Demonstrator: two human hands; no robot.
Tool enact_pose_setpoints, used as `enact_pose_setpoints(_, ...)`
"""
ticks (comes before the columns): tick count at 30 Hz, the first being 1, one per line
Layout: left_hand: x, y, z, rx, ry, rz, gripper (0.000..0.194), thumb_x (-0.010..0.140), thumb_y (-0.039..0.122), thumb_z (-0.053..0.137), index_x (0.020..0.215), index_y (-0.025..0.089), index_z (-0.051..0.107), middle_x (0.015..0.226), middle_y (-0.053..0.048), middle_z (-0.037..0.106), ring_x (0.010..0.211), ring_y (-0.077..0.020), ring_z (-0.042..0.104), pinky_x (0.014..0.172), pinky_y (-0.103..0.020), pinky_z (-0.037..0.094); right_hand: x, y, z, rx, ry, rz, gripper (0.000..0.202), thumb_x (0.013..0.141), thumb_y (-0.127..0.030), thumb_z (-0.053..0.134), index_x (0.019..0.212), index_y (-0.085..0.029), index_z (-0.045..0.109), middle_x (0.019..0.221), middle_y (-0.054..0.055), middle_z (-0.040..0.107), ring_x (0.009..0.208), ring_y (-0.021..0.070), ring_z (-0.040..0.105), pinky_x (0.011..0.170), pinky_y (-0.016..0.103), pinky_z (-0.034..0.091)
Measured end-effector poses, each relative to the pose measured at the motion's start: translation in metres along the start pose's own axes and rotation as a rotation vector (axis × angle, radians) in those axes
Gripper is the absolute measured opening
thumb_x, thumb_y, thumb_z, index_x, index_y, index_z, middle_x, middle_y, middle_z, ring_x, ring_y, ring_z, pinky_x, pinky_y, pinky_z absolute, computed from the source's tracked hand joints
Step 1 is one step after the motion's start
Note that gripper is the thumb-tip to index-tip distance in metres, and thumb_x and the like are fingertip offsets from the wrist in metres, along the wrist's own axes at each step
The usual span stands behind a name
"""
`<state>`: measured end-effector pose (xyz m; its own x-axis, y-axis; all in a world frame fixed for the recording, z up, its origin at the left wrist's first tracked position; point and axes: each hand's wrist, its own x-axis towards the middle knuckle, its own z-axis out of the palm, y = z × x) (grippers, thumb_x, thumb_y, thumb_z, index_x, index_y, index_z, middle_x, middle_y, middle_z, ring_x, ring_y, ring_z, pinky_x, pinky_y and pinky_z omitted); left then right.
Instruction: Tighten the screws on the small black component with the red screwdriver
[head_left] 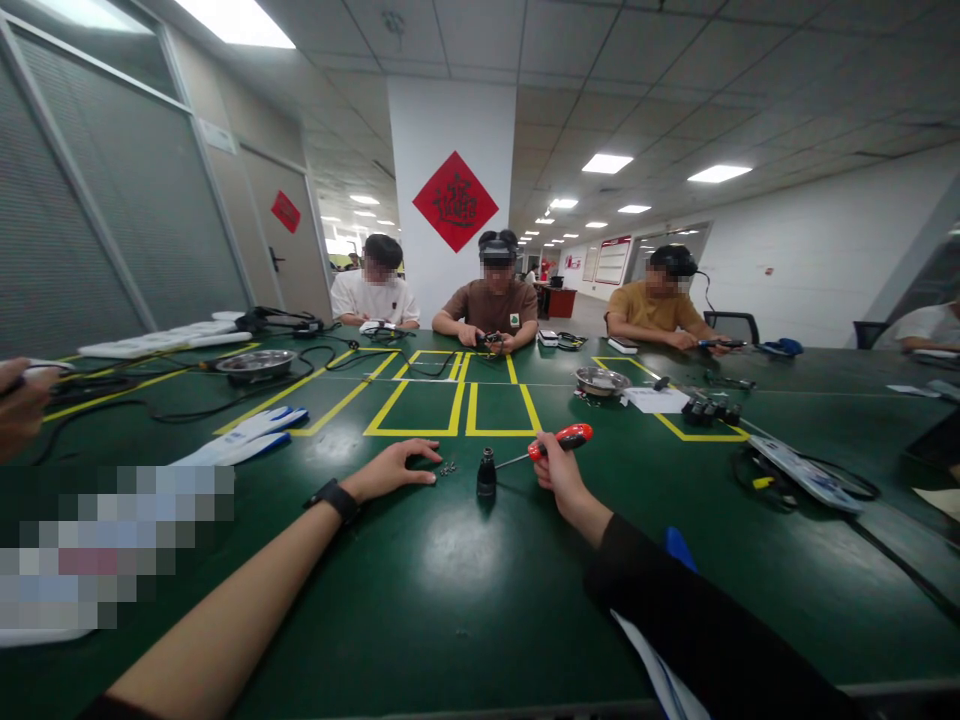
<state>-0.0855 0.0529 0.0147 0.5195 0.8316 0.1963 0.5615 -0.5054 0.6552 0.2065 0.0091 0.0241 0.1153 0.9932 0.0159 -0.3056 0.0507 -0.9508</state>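
My right hand is closed around the red and black handle of a screwdriver. Its thin shaft points left at a small black bottle-shaped part with a narrow top, which stands upright on the green table. I cannot tell whether the tip touches that part. My left hand rests on the table with thumb and fingers apart, holding nothing. Just right of its fingertips lies a little cluster of small metal screws.
Yellow tape marks rectangles on the table. Metal bowls stand farther back. White-and-blue gloves lie at left, black parts and a power strip at right. Several people sit around the table; another person's hand is at far left.
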Motion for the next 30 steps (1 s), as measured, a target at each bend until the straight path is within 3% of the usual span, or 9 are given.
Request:
enact_pose_setpoints(7,0.001,-0.001,-0.005,-0.034,-0.038,-0.001,0.041,0.071,0.047,0.061,0.103,0.021,0.062,0.126,-0.007,0.054,0.116,-0.0227,0.049,0.104,-0.04,0.031,0.006,0.006,-0.002,0.011,-0.002,-0.007,0.03,0.066,-0.035,0.066,0.061,-0.019,0.041,0.041,-0.011,0.03,0.034,0.0024,0.021,0.031,0.015,0.014)
enact_pose_setpoints(13,0.001,-0.001,-0.001,0.052,-0.028,0.018,0.048,0.068,0.05,0.065,0.106,0.022,0.061,0.127,-0.008,0.051,0.117,-0.0237,0.047,0.103,-0.038,0.032,0.002,0.004,0.002,-0.037,-0.103,-0.046,0.031,0.061,-0.037,0.073,0.074,-0.016,0.055,0.047,-0.009,0.037,0.038,0.0023,0.024,0.033,0.015,0.017)
enact_pose_setpoints(18,0.0,0.001,0.0,0.094,-0.04,0.025,0.051,0.067,0.053,0.064,0.109,0.023,0.059,0.127,-0.007,0.05,0.118,-0.024,0.046,0.103,-0.039,0.032,0.001,0.004,0.003,-0.058,-0.183,0.023,0.034,0.068,-0.044,0.066,0.08,-0.013,0.06,0.046,-0.008,0.036,0.038,0.0028,0.027,0.035,0.016,0.022)
enact_pose_setpoints(25,0.001,-0.001,0.005,0.156,-0.005,0.021,0.055,0.066,0.057,0.063,0.11,0.024,0.058,0.125,-0.007,0.051,0.117,-0.0247,0.045,0.103,-0.039,0.031,0.007,0.009,0.001,-0.033,-0.132,0.03,0.031,0.066,-0.04,0.069,0.067,-0.015,0.05,0.045,-0.007,0.041,0.037,0.0034,0.032,0.035,0.016,0.024)
enact_pose_setpoints(30,0.002,-0.002,0.009,0.2,0.027,0.011,0.055,0.066,0.058,0.061,0.109,0.025,0.058,0.123,-0.006,0.052,0.114,-0.0259,0.047,0.099,-0.04,0.034,0.009,0.01,0.002,-0.062,-0.111,0.038,0.03,0.066,-0.039,0.069,0.069,-0.015,0.051,0.047,-0.006,0.045,0.038,0.0037,0.035,0.035,0.015,0.026)
